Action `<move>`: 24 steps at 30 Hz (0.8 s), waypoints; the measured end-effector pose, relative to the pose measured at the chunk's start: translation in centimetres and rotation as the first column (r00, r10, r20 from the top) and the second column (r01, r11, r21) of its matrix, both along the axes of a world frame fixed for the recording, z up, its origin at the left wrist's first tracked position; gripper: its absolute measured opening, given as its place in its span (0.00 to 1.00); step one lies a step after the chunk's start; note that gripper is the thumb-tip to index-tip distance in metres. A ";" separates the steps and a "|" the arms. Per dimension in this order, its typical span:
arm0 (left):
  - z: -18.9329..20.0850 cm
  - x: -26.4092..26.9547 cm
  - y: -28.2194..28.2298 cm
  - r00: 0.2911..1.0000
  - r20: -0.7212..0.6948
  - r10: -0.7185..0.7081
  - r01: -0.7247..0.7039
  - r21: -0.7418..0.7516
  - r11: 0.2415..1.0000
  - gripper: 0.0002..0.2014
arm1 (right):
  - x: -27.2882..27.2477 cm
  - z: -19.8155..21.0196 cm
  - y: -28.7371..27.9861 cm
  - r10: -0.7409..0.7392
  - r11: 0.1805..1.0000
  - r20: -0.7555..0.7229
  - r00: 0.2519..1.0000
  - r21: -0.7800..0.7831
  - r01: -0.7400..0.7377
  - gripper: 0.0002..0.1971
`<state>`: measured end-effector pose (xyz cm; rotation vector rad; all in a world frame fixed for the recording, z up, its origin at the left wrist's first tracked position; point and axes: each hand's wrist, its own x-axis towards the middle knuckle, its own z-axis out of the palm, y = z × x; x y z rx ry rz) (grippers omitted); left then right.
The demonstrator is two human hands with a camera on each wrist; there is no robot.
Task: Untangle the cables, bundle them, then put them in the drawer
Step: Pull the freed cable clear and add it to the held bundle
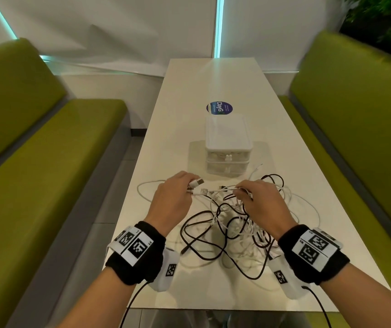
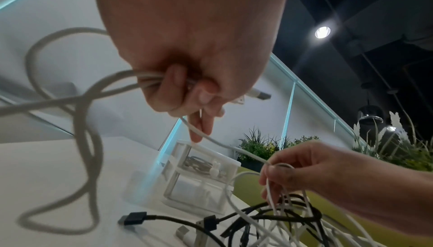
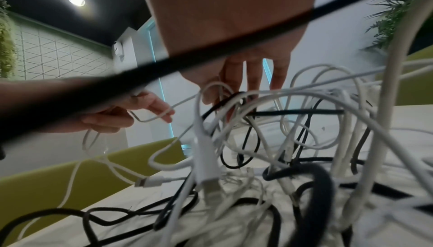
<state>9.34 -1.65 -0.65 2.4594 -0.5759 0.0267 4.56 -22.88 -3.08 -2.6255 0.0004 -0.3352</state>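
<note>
A tangle of white and black cables (image 1: 232, 223) lies on the white table (image 1: 215, 81) near its front. My left hand (image 1: 173, 197) grips white cable ends, and two USB plugs (image 1: 198, 183) stick out past its fingers. In the left wrist view that left hand (image 2: 187, 87) curls round several white strands (image 2: 131, 80). My right hand (image 1: 258, 202) pinches a thin white cable (image 1: 223, 191) that runs across to the left hand. The right hand (image 2: 304, 169) shows the same pinch at a small loop. A clear two-drawer box (image 1: 227, 147) stands behind the tangle, both drawers shut.
Green benches (image 1: 36, 150) flank the table on the left and on the right (image 1: 355, 119). A round blue sticker (image 1: 219, 108) lies beyond the box. Plants (image 2: 269, 147) stand at the far right. A black cable (image 3: 211, 52) crosses close to the right wrist camera.
</note>
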 end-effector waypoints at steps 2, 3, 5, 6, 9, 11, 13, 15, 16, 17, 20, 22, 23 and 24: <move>0.4 -0.3 -0.5 0.998 0.021 -0.051 0.053 -0.062 0.997 0.30 | 0.3 0.2 -0.1 0.016 1.000 -0.027 1.000 0.001 -0.016 0.11; 0.6 -0.5 -0.9 0.996 0.034 -0.087 0.090 -0.068 0.994 0.32 | 0.4 0.2 0.0 0.032 0.999 -0.047 0.998 0.005 -0.032 0.12; 0.9 -0.9 -2.0 0.986 0.045 -0.158 0.160 -0.038 0.986 0.32 | 0.6 0.6 0.2 0.055 0.998 -0.053 0.997 0.021 -0.054 0.16; 1.0 -1.1 -2.5 0.984 0.034 -0.177 0.177 -0.006 0.984 0.30 | 0.7 0.8 0.4 0.059 0.998 -0.039 0.998 0.032 -0.057 0.18; 1.1 -1.1 -3.3 0.989 0.018 -0.147 0.146 0.047 0.988 0.26 | 1.0 1.6 0.6 0.074 0.988 -0.041 0.996 0.135 -0.068 0.18; 1.3 -0.7 -3.5 0.992 0.026 -0.120 0.119 0.037 0.992 0.23 | 1.0 2.0 0.3 0.111 0.967 -0.106 0.988 0.242 -0.082 0.17; 1.5 -0.4 -3.6 0.992 0.016 -0.124 0.123 0.047 0.991 0.22 | 1.0 2.4 -0.1 0.181 0.921 -0.175 0.968 0.375 -0.105 0.18; 1.5 -0.4 -3.7 0.991 0.024 -0.129 0.128 0.061 0.990 0.22 | 0.9 3.1 -0.3 0.241 0.860 -0.228 0.943 0.500 -0.099 0.18; 1.5 -0.3 -3.8 0.992 0.034 -0.123 0.121 0.065 0.991 0.21 | 0.9 3.2 -0.5 0.244 0.844 -0.231 0.942 0.529 -0.089 0.18; 1.4 -0.2 -3.7 0.993 0.039 -0.107 0.105 0.064 0.992 0.19 | 1.0 3.3 -0.7 0.221 0.840 -0.217 0.951 0.537 -0.073 0.17; 1.1 0.3 -3.3 0.998 0.033 -0.055 0.054 0.027 0.998 0.17 | 1.1 3.2 -1.4 0.090 0.841 -0.116 0.989 0.540 -0.013 0.13; 1.1 0.5 -3.0 0.998 0.041 -0.047 0.047 0.007 0.999 0.17 | 0.8 3.0 -1.8 0.076 0.866 -0.075 0.994 0.499 -0.029 0.09; 1.2 0.6 -2.9 0.998 0.049 -0.046 0.046 0.002 0.999 0.17 | 0.6 2.9 -1.9 0.111 0.894 -0.072 0.991 0.443 -0.068 0.08; 1.3 0.7 -2.8 0.997 0.057 -0.047 0.047 -0.001 0.999 0.17 | 0.4 2.7 -1.8 0.153 0.928 -0.078 0.985 0.353 -0.116 0.07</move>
